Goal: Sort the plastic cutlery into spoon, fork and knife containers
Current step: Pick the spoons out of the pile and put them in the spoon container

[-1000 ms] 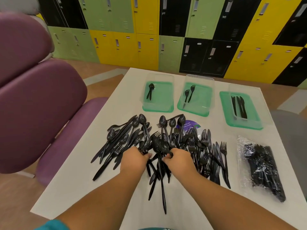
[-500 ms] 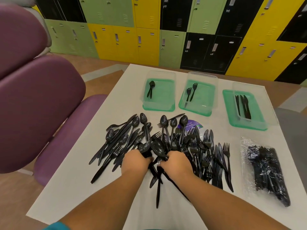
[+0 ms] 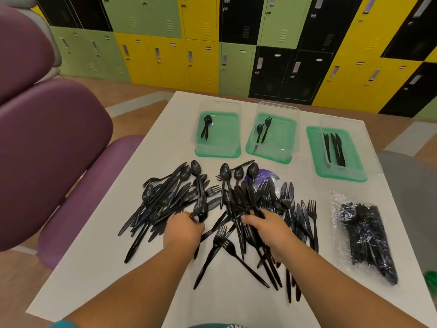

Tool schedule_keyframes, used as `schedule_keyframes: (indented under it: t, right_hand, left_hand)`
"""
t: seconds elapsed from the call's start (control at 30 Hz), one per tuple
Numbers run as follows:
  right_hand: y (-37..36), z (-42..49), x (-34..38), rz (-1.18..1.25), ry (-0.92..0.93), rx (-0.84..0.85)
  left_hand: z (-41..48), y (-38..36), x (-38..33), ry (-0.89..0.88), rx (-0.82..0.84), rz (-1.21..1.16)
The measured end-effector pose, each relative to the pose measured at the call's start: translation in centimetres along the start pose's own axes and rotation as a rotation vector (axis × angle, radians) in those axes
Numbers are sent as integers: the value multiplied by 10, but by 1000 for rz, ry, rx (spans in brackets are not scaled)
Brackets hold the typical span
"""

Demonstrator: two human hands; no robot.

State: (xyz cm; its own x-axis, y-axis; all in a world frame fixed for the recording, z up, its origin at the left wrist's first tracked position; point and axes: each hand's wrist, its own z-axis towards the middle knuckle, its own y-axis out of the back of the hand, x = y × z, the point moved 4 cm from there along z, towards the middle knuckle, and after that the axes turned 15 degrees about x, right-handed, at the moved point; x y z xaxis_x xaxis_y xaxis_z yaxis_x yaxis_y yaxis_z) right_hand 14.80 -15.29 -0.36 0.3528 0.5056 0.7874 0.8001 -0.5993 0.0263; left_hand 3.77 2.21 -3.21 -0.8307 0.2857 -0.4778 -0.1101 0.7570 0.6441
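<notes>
**light, slick cutlery, tangled in 1 heap**

the left hand has its fingers curled round a few spoons at the near edge of the heap. the right hand is curled round a mixed bundle of handles just beside it, thumb showing. both sit low on the desk.

the loose cutlery fans out from the hands across the middle of the desk, with forks and knives crossing under the wrists. each piece is probably very light, thin and stiff, with a glossy surface likely to slide. fork tines catch on neighbours, so lifting 1 piece may drag others. the mid-handle looks the best place to pinch, and pulling along its length should free it.

beyond the heap stand 3 clear tubs on green lids: the spoon container on the left, the fork container in the middle and the knife container on the right. each holds only a few pieces, so the sorting looks barely begun.

a purple label peeks out under the heap. a wrapped pack of cutlery lies apart on the right. a purple chair stands left and lockers behind. nothing blocks the reach to the tubs.
</notes>
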Motion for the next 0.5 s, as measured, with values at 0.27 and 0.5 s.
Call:
schedule_keyframes:
  t: [0.27, 0.5]
  right_hand:
    - [15, 4, 2, -158, -26, -73]
    - [15, 23, -10, -387, 5, -189]
  left_hand:
    - [-1, -8, -8, -29, -2, 146]
    - [-1, -5, -4, -30, 55, 138]
